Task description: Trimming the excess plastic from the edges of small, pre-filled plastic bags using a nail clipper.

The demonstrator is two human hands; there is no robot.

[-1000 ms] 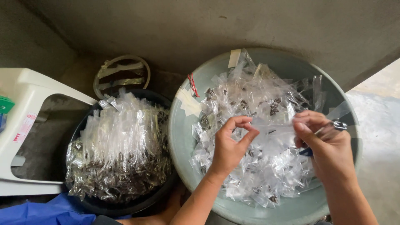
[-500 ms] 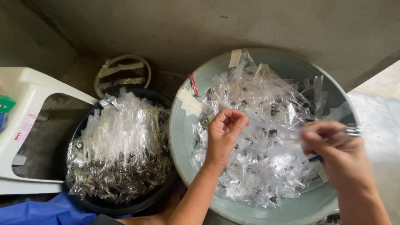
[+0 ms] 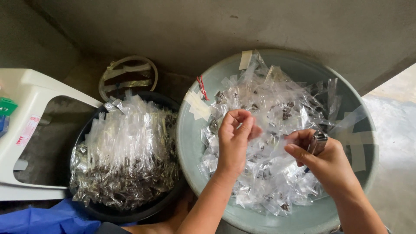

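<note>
Clear plastic packet (image 3: 277, 145), thin and see-through, pinched between both hands above a grey-green basin (image 3: 190, 143) heaped with more small clear packets (image 3: 268, 108) holding dark bits. Far left of the hands: white plastic stool (image 3: 26, 91), then black tub (image 3: 169, 195) stacked with filled packets. Left hand (image 3: 234, 145) closed on the packet's edge. Right hand (image 3: 327, 167) clamped on packet and metal lighter (image 3: 318, 143) together.

Clear plastic bag (image 3: 277, 145) pinched above bag-filled basin.
</note>
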